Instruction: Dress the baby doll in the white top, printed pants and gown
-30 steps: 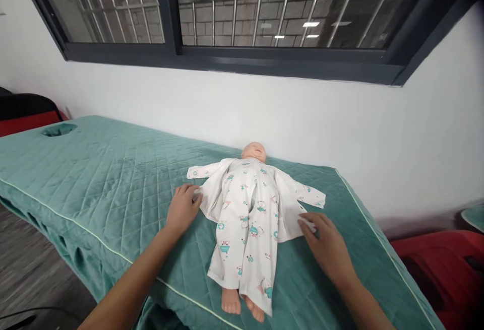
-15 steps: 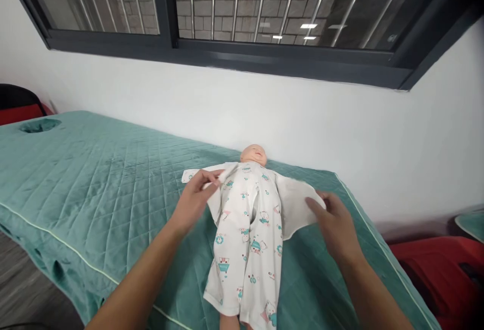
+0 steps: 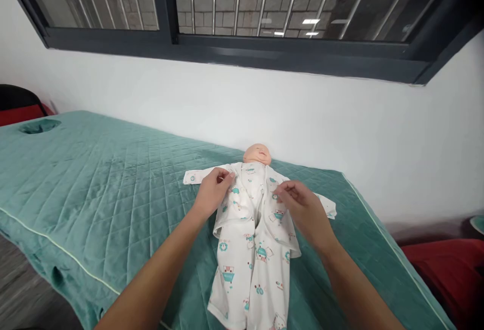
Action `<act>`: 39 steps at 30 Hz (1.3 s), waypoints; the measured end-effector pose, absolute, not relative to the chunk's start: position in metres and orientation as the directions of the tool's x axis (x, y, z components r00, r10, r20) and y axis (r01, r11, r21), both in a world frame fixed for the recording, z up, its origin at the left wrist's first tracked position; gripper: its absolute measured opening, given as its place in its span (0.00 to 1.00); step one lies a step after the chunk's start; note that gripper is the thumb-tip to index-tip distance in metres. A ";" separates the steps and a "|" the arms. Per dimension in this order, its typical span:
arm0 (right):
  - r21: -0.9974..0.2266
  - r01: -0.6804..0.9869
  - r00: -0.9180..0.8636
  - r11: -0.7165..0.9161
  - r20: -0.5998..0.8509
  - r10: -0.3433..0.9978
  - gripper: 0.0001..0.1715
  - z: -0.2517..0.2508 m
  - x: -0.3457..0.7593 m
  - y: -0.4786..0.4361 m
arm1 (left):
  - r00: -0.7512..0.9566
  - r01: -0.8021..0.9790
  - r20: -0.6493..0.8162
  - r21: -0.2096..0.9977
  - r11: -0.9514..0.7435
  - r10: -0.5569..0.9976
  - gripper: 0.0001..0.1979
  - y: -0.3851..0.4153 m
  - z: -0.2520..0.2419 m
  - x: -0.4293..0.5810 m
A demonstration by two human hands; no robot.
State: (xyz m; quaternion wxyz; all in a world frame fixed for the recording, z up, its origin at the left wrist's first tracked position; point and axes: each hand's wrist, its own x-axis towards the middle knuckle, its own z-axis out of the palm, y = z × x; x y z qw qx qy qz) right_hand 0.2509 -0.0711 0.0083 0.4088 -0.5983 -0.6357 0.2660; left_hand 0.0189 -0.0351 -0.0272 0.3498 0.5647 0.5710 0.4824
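Note:
A baby doll [image 3: 257,154] lies on its back on the green bed, head toward the wall. It wears a white printed baby shirt [image 3: 280,215], whose two front panels lie over the chest with a gap between them, and matching trousers [image 3: 230,274]. My left hand [image 3: 214,191] is closed, thumb and fingers pinched on the shirt near the shoulder on the left. My right hand [image 3: 305,208] is also closed, its fingertips pinched at the panel on the right. Both sleeves stretch outward; the right hand partly covers one.
A quilted green cover [image 3: 113,179] is spread over the bed, with a round hole [image 3: 40,126] at the far left. Behind stands a white wall [image 3: 212,103] under a dark window frame [image 3: 295,63]. Something red [image 3: 446,269] is beside the bed at right.
Both hands have moved inward. The shirt panels, held spread out to the sides before, now lie folded over the doll's front with their printed side up.

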 end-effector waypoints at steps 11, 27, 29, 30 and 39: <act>-0.666 0.744 0.221 -0.057 0.165 0.961 0.20 -0.009 0.224 0.027 | 0.204 0.046 0.134 0.988 -0.147 0.970 0.10 0.022 0.007 0.058; -0.746 0.665 0.202 -0.043 0.124 0.971 0.11 -0.006 0.238 0.019 | 0.099 0.344 0.233 0.904 -0.253 0.967 0.07 0.046 0.008 0.081; -0.782 0.621 0.206 -0.052 0.099 0.973 0.10 -0.007 0.238 0.019 | 0.051 0.321 0.219 0.920 -0.224 0.974 0.06 0.045 0.003 0.090; -0.815 0.577 0.213 -0.062 0.077 0.974 0.11 -0.008 0.238 0.020 | 0.045 0.314 0.212 0.925 -0.216 0.976 0.05 0.045 0.000 0.093; -0.998 0.025 0.178 -0.065 -0.059 0.982 0.19 -0.024 0.235 0.023 | 0.155 0.160 0.165 0.969 -0.190 0.974 0.05 0.041 -0.012 0.080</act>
